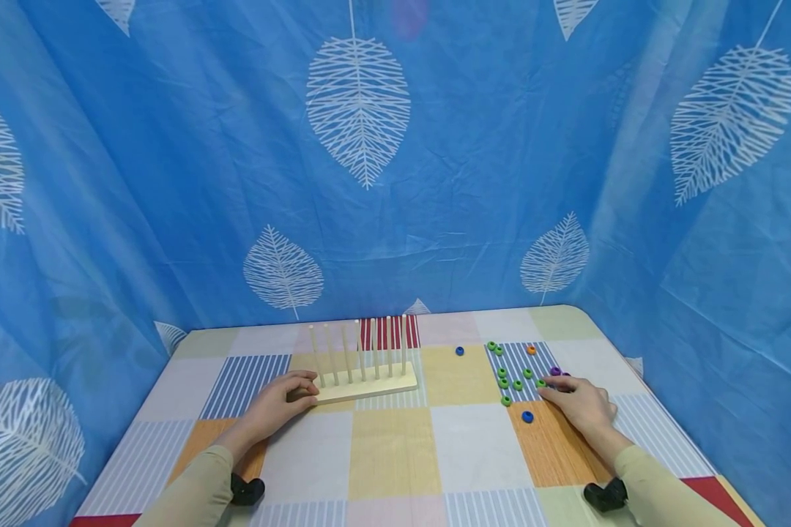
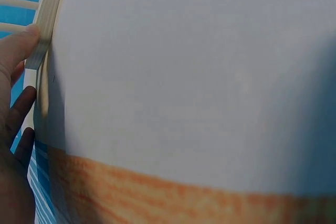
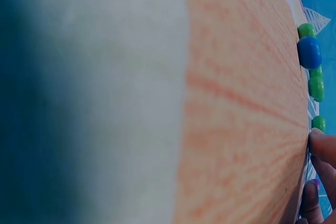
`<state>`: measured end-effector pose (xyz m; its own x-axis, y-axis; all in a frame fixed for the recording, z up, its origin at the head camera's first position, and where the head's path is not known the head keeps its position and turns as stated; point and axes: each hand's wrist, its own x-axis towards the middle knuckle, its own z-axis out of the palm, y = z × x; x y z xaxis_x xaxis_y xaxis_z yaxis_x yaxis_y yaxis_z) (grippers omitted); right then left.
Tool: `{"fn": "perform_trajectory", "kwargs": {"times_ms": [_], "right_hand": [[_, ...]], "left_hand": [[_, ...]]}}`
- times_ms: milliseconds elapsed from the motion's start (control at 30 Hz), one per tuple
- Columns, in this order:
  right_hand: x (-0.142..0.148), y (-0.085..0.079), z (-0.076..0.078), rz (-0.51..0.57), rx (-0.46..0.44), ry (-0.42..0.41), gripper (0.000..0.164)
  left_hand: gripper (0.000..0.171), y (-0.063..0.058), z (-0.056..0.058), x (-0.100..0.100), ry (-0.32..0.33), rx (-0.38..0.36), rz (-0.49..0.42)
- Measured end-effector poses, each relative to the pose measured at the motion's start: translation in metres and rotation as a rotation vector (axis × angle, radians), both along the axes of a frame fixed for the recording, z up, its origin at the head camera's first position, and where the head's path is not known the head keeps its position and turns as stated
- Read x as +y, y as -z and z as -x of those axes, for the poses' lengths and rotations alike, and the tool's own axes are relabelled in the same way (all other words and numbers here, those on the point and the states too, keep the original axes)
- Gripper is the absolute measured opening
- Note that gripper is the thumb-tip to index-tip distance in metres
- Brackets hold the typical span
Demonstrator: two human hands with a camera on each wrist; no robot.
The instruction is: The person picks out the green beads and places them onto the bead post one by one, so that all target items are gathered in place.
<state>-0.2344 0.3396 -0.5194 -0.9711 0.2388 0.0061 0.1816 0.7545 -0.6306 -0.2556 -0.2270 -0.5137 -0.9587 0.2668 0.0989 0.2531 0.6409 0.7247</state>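
Observation:
A pale wooden peg rack (image 1: 368, 388) with a row of upright pegs stands left of the table's middle. My left hand (image 1: 283, 402) grips its left end; in the left wrist view the thumb (image 2: 21, 45) lies against the base (image 2: 44, 30). At the right, my right hand (image 1: 583, 404) pinches a green bead (image 1: 541, 383) between thumb and index fingertip. That bead (image 3: 318, 123) shows just past the thumb tip in the right wrist view. Purple beads (image 1: 556, 372) lie beside the index finger, one partly hidden. The rack's pegs carry no beads.
Several loose green beads (image 1: 503, 372) lie left of my right hand. An orange bead (image 1: 531, 350) lies farther back. One blue bead (image 1: 528, 416) is nearer me, another blue bead (image 1: 460, 351) farther left. A blue leaf-patterned curtain (image 1: 435, 219) surrounds the patchwork-covered table (image 1: 395, 446).

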Motion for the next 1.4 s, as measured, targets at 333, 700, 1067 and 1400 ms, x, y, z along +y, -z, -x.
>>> {"fn": "perform_trajectory", "kwargs": {"times_ms": [333,700,1067,1400], "right_hand": [[-0.001,-0.001,0.0,0.003,0.0,0.002,0.057],[-0.003,-0.001,0.002,0.004,0.012,0.022,0.053],[-0.03,-0.048,0.012,0.02,0.147,-0.155,0.045],[-0.079,-0.104,0.028,0.057,0.224,-0.464,0.024]], "left_hand": [[0.007,-0.001,-0.002,-0.001,0.006,0.001,-0.008],[0.006,-0.002,-0.001,-0.002,0.005,-0.007,-0.01],[0.008,-0.002,-0.001,-0.001,-0.005,-0.015,0.009],[0.009,-0.001,-0.002,0.001,-0.004,0.002,0.016]]}}
